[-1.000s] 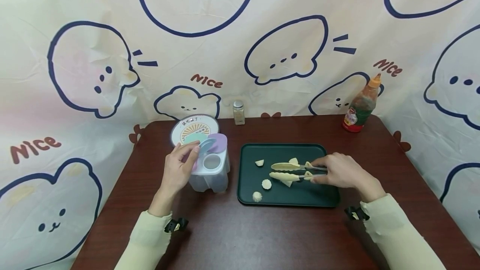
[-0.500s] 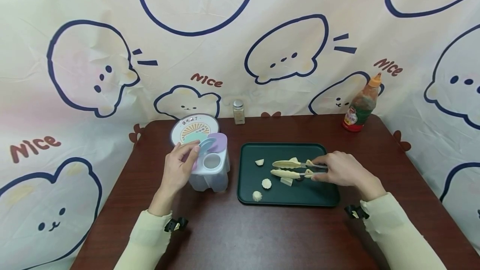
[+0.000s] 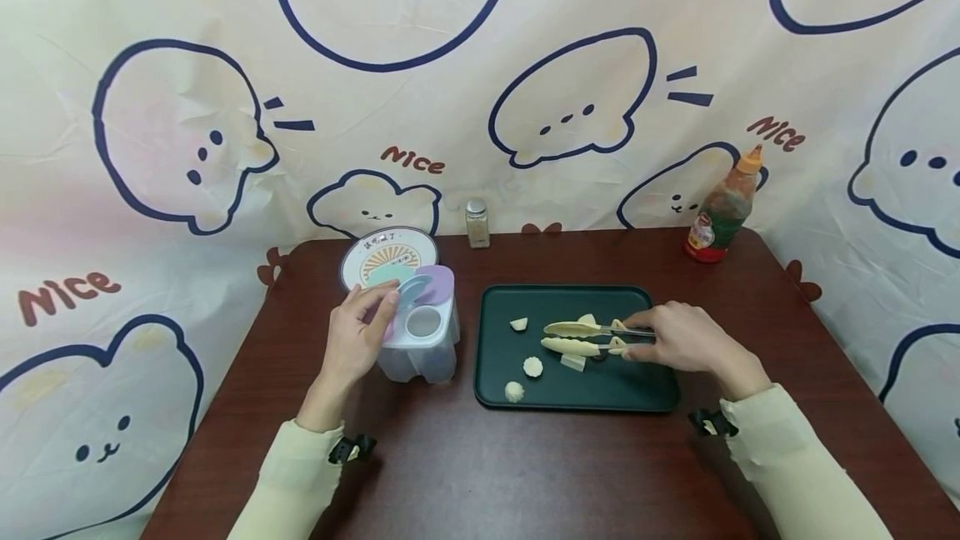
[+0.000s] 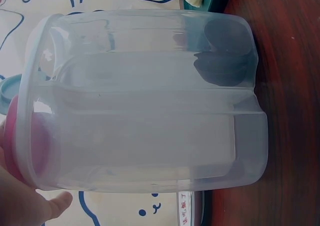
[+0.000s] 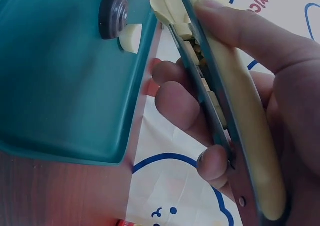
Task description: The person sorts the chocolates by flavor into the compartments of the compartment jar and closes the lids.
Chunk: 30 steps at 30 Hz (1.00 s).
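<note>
My left hand [image 3: 358,336] pinches the raised light-blue flip lid [image 3: 412,292] of a translucent storage box [image 3: 426,361]. Under that lid one round opening is uncovered; purple and mint lids cover others. Dark pieces [image 4: 225,53] show through the box wall in the left wrist view. In my right hand [image 3: 686,338] I grip tongs [image 3: 573,347] with cream tips and metal arms, held over the dark green tray [image 3: 491,307]. Several pale cut pieces [image 3: 532,367] lie on the tray. A dark ridged round piece [image 5: 113,14] lies there too, mostly hidden under the tongs in the head view.
Behind the box leans a round printed plate [image 3: 390,244]. A glass shaker [image 3: 477,225] with a metal cap stands at the table's back edge. A sauce bottle [image 3: 722,211] with an orange nozzle stands at the back right. Patterned cloth [image 3: 480,107] hangs behind the table.
The tongs have shifted slightly, their tips drawing a little closer together over the tray. My left hand keeps its place at the blue lid.
</note>
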{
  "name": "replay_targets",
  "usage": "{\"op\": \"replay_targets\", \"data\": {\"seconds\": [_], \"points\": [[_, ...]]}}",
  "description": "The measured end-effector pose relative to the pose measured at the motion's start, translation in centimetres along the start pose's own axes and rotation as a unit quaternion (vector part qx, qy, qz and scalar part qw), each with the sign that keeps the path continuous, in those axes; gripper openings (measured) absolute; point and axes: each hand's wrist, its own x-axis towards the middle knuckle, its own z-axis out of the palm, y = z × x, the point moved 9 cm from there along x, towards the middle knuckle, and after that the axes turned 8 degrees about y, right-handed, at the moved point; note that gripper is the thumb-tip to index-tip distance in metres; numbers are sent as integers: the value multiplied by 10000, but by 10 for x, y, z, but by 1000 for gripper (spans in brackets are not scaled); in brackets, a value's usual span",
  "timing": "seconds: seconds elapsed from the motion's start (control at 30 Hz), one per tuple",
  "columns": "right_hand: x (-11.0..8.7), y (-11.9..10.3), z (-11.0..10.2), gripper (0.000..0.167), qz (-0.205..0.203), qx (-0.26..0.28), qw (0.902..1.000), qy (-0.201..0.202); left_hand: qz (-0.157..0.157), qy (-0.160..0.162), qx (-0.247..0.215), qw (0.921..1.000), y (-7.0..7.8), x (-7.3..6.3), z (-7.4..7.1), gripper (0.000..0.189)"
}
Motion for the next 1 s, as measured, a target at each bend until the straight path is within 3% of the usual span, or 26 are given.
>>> {"op": "replay_targets", "data": {"seconds": [0.53, 1.0], "points": [[-1, -2, -10, 56, 102, 307, 9988, 375, 31, -8, -38, 10000, -1, 1, 1, 25], [1, -34, -27, 57, -201, 729, 9945, 718, 51, 33, -31, 10000, 0, 0, 0, 24]]}}
